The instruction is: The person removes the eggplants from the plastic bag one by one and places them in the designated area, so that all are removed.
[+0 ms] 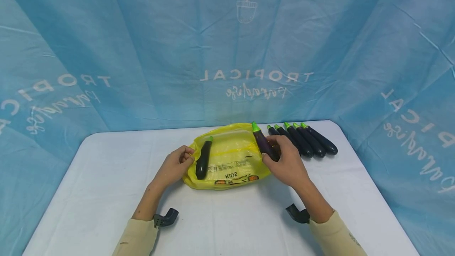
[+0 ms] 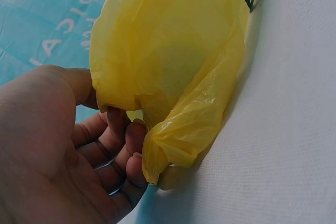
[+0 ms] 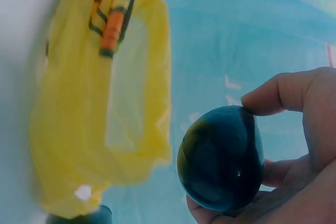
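A yellow plastic bag (image 1: pixel 227 151) with printed lettering lies on its side, its opening spread. My left hand (image 1: pixel 175 166) pinches the bag's left edge between thumb and fingers; the left wrist view shows the bunched yellow plastic (image 2: pixel 181 140) at the fingertips. Inside the left part of the bag is a dark eggplant (image 1: pixel 203 161) with a green stem. My right hand (image 1: pixel 288 166) holds another eggplant (image 1: pixel 263 142) over the bag's right side, green stem pointing away from me. In the right wrist view the rounded end of this eggplant (image 3: pixel 223 161) shows, apart from the bag.
Several more eggplants (image 1: pixel 308 141) lie side by side to the right of the bag, near the back edge of the white-covered table (image 1: pixel 117 185). A blue printed curtain (image 1: pixel 160 70) hangs behind and on both sides. Each wrist wears a dark camera mount (image 1: pixel 166 217).
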Available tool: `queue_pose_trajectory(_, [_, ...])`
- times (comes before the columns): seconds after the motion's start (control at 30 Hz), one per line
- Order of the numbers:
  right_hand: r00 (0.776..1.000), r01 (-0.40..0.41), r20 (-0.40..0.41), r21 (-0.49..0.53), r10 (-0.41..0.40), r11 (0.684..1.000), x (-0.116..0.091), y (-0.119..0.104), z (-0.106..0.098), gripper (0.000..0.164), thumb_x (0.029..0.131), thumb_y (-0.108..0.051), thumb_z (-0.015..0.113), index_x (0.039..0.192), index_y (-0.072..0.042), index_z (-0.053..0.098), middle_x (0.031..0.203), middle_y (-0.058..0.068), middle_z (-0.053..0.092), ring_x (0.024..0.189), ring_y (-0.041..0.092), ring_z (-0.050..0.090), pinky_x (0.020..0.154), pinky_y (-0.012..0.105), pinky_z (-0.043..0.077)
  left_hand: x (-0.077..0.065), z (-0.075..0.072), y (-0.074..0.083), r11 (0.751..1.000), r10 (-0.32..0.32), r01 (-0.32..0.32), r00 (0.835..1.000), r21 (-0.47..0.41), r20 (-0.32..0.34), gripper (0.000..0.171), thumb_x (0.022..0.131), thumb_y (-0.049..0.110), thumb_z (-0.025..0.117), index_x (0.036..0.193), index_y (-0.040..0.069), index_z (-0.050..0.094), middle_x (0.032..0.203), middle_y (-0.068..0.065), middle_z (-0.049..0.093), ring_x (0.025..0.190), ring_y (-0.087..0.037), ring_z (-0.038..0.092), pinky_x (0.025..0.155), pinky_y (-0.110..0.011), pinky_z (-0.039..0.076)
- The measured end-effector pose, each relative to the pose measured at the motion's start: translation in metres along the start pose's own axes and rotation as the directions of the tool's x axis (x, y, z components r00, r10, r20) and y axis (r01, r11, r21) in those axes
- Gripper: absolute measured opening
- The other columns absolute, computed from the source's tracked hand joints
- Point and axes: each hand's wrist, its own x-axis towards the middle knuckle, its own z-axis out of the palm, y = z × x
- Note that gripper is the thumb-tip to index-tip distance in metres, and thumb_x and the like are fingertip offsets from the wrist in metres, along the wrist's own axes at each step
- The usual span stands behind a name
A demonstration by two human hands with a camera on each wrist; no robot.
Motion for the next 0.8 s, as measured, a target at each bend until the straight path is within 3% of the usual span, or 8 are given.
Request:
queue_pose_trajectory(0.3, [0.998,-0.037,-0.041,0.005,0.038,0.999,0.006,0.011,-0.018,0.048,0.095,-0.014,0.072,0.14,-0.006,0.059,0.13,0.013,0.061,0.109,0.03,0.062,0.095,0.049,0.053,-0.001,-0.001,0.0,1.0,-0.003,0.003,1.0,-0.001,0.003,0.022,0.103,0.014,0.058,0.121,0.003,0.065,0.097,-0.007,0.061,0.084,-0.02,0.056,0.073,-0.028,0.049])
queue_pose_trajectory(0.8, [0.991,-0.079,-0.108,-0.016,0.077,0.997,0.016,0.033,-0.037,0.049,0.096,-0.016,0.07,0.142,-0.002,0.058,0.129,0.018,0.062,0.11,0.033,0.063,0.095,0.052,0.055,-0.002,-0.001,0.002,1.0,-0.007,0.007,1.0,-0.003,0.003,0.022,0.103,0.014,0.057,0.121,0.003,0.065,0.097,-0.008,0.06,0.084,-0.02,0.055,0.072,-0.027,0.048])
